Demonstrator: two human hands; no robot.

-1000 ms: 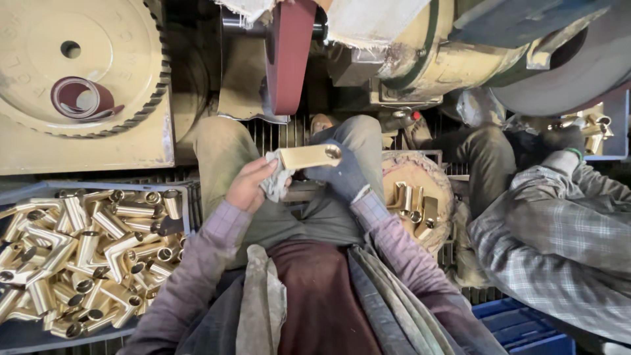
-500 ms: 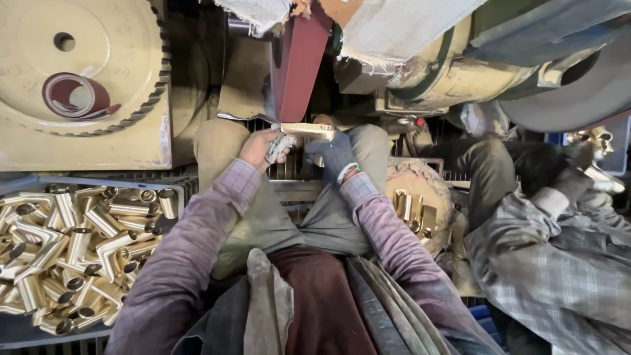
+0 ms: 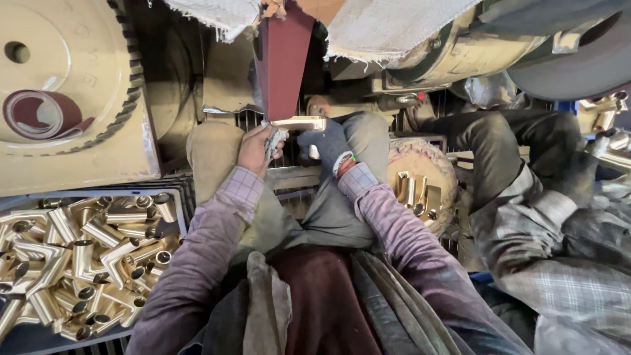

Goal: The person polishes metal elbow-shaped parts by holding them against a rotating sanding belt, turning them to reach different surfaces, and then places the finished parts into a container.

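Both hands hold one short brass tube fitting level against the dark red sanding belt: the left hand pinches one end through a rag, and the gloved right hand closes its grip on the other. Judging by the piles, a full tray of brass fittings at the left looks unworked, while only a few pieces lie in the round basket at the right.

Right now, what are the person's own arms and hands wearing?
Both arms wear long purple checked sleeves with buttoned cuffs. The left hand is bare. The right hand wears a dark blue-grey glove with a pale patch, and a thin coloured band sits at that wrist, just above the cuff.
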